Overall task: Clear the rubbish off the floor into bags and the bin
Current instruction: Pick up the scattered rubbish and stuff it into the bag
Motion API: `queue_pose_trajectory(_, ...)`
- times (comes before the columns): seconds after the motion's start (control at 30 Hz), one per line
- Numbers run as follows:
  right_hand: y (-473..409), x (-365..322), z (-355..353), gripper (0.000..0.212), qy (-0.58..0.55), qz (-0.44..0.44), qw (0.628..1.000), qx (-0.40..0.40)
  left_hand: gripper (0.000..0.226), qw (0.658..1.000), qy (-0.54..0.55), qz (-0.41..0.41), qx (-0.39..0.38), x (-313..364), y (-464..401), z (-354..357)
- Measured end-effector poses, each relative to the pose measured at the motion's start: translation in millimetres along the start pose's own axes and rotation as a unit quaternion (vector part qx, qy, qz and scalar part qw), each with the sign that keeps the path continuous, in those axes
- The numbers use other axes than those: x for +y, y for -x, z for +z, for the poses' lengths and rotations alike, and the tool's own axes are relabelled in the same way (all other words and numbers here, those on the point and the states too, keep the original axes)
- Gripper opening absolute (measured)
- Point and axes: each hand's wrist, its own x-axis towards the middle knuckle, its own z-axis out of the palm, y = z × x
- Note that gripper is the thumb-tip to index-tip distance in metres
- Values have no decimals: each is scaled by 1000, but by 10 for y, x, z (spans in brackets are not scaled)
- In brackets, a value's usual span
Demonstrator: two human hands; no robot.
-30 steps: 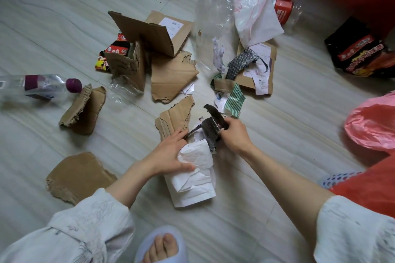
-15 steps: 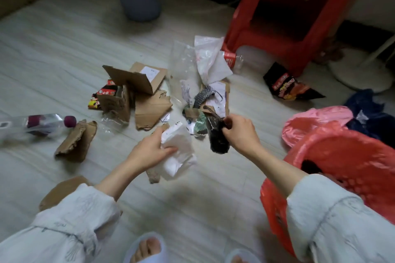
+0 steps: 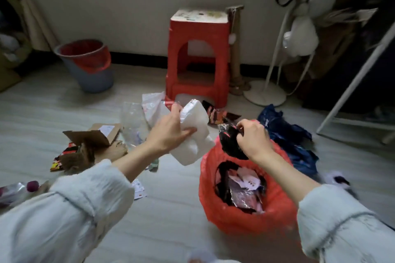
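My left hand grips a crumpled white wrapper, held in the air just left of the red rubbish bag. My right hand pinches a black wrapper over the far rim of that bag. The bag stands open on the floor with dark and silvery packets inside. Torn cardboard pieces and a clear plastic bag lie on the floor to the left. A grey bin with a red liner stands by the far wall.
A red plastic stool stands behind the litter. A white fan base and a white rack leg are at the right. A dark blue bag lies beyond the red bag. A bottle with a purple cap lies at the left edge.
Both hands have lifted from the floor and swung right, carrying the white wrapper and the black wrapper up to the red bag. The view has tilted up toward the wall.
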Motion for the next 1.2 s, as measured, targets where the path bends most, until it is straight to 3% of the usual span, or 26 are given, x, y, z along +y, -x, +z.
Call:
queue_pose_trajectory(0.17,254,815,126,27,51,95,993,-40,40,997,39,-36,-52,616,-86,716)
queue_pose_trajectory(0.33,347,1235,420,56,-23,87,975,-202,53,985,90,-103,-105,536,77,1549)
queue_pose_trajectory(0.47,332,1312,705,57,-28,49,954,-296,41,991,19,-36,-127,382,175,1936)
queue_pose_trajectory(0.53,332,1317,840,60,-33,40,938,-344,27,990,-98,44,-90,302,170,2053)
queue_pose_trajectory(0.6,351,1328,966,66,-30,33,922,-385,29,955,-256,111,-102,249,158,2096)
queue_pose_trajectory(0.67,357,1355,1092,70,-8,27,906,-422,30,914,-340,138,-176,200,169,2154)
queue_pose_trajectory(0.77,309,1411,1255,71,37,38,882,-468,49,862,-360,119,-336,174,121,2262)
queue_pose_trajectory(0.93,208,1486,1409,74,61,49,862,-500,69,799,-328,26,-502,54,56,2525)
queue_pose_trajectory(1.1,254,1618,1718,82,131,52,833,-536,74,732,-359,30,-578,-23,-135,2718)
queue_pose_trajectory(1.2,244,1627,1780,80,173,39,817,-548,73,725,-370,52,-579,4,-208,2761)
